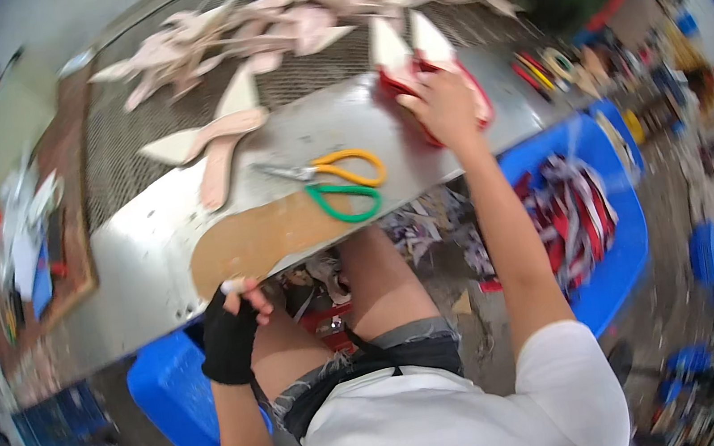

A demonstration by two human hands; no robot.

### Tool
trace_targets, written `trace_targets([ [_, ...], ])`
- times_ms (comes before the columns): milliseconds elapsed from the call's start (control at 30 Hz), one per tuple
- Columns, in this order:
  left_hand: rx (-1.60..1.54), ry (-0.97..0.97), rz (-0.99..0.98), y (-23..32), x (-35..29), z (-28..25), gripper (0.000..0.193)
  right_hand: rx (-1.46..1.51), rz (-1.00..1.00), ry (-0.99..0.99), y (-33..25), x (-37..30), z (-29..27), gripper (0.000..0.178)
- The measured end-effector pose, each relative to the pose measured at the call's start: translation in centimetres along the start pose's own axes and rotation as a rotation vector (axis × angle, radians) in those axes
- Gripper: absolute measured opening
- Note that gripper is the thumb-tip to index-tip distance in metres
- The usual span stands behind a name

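My right hand [447, 107] reaches over a pair of red shoe insoles [480, 98] with pointed white toes, lying on the metal bench. Its fingers curl down onto the red part, and their undersides are hidden. My left hand [232, 334], in a black fingerless glove, hovers at the bench's front edge. Its fingers are loosely bent and apart, with nothing seen in them. Beside it is a brown, sole-shaped board [273, 234]. Scissors with one yellow and one green handle [341, 171] lie spread behind that board. Two pale pink insoles [225, 146] with white toes lie crossed farther left.
Many pink insoles [295, 24] are heaped on dark mesh [125, 141] along the back. At right, a blue tub [638, 231] holds red and white strips [577, 216]; another blue tub [171, 383] stands below left. Tools and tape [549, 71] lie at the bench's right end.
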State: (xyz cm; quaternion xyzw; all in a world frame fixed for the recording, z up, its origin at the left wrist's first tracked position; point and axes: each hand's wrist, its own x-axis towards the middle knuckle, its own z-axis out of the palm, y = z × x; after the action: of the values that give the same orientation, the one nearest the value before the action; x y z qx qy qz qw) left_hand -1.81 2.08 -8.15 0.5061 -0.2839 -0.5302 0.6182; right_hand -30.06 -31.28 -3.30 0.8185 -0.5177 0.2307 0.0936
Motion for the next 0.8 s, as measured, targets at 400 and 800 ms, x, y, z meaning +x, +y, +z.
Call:
trace_targets([
  [400, 0.013, 0.001, -0.221, -1.2, -1.6, -2.0, 0.039, 0.375, 0.771, 0.362, 23.9, -17.1, -4.1, 0.029],
  [800, 0.224, -0.064, -0.417, -4.1, -0.4, 5.1, 0.029, 0.362, 0.886, -0.152, 33.3, -28.2, 9.5, 0.024],
])
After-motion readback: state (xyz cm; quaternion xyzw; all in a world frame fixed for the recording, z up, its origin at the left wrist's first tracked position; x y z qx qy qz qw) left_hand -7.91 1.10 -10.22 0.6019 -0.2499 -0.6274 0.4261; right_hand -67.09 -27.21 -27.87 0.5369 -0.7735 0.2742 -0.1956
